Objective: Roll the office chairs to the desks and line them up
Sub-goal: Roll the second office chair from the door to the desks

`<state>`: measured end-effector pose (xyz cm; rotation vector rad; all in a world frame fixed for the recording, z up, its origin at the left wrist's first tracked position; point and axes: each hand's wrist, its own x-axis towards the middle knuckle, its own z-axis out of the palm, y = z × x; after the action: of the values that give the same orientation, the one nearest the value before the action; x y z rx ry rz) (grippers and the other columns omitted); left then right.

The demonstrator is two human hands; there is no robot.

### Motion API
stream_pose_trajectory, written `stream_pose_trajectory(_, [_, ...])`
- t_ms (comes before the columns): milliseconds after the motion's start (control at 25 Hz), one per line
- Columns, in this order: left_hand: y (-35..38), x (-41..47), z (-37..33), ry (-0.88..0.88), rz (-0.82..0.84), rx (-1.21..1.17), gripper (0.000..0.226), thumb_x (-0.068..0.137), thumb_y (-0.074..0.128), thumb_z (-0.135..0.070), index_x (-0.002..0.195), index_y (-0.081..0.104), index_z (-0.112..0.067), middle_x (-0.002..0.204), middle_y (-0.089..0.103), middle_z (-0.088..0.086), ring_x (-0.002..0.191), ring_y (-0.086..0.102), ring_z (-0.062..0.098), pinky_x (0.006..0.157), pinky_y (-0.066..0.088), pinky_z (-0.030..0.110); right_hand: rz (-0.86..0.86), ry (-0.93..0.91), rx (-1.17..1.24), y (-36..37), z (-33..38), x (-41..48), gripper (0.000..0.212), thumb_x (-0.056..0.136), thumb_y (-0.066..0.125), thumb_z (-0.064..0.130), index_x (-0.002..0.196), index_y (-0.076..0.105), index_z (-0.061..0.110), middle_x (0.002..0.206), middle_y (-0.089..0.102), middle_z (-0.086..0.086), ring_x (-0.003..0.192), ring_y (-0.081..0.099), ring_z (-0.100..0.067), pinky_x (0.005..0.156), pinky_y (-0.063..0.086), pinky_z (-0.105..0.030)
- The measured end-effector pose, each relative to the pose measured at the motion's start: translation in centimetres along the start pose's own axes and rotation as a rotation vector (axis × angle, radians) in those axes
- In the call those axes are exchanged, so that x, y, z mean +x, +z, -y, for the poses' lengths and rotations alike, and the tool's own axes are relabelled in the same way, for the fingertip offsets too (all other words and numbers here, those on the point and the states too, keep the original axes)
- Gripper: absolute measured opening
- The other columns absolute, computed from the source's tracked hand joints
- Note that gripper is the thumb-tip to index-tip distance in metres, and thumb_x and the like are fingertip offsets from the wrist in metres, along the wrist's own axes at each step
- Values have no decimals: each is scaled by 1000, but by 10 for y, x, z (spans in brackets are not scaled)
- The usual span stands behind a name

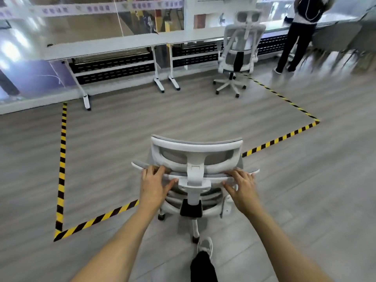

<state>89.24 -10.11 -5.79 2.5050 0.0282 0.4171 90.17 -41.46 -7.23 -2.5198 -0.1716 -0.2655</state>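
Head view: one white office chair [243, 40] stands tucked against the right end of the long desk [122, 44]. The second chair [196, 147] is out on the floor, well apart from the desk's front edge. Each grip curls over its backrest top, left hand [154, 186] and right hand [243, 189]. Rolling in and aligning remain.

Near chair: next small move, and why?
Probably push it forward and slightly left. The left hand and right hand grip the near chair by its back; the far chair stands at the right desk, while the left desk has none.
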Motion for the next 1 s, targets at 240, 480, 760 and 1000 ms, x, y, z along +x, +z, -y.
stream_pose_trajectory(240, [86,220,-9,-4,4,-4,33,81,76,-49,105,66,-29,99,52,2,100,46,25,87,49,45,-10,19,2,17,-62,226,30,91,69,42,120,65,34,130,60,4,129,47,-21,115,30,-53])
stream_pose_trajectory(480, [155,426,-10,-28,22,19,31,83,76,-42,107,67,-26,100,52,4,100,46,27,87,49,47,46,-15,-12,36,-119,445,30,94,61,48,120,62,34,126,60,5,125,50,-24,113,30,-57])
stream_pose_trajectory(760, [244,673,14,-37,-4,-59,27,84,74,-40,105,63,-29,101,46,0,104,41,24,93,47,43,13,-33,3,73,-163,695,35,99,59,35,134,60,27,141,55,4,138,41,-21,115,34,-45])
stream_pose_trajectory(1000, [301,893,25,-20,76,-8,27,86,70,-42,106,60,-26,105,48,3,108,41,28,94,46,47,29,-50,-38,99,-203,916,34,98,63,27,131,65,21,135,61,-2,132,49,-28,116,31,-46])
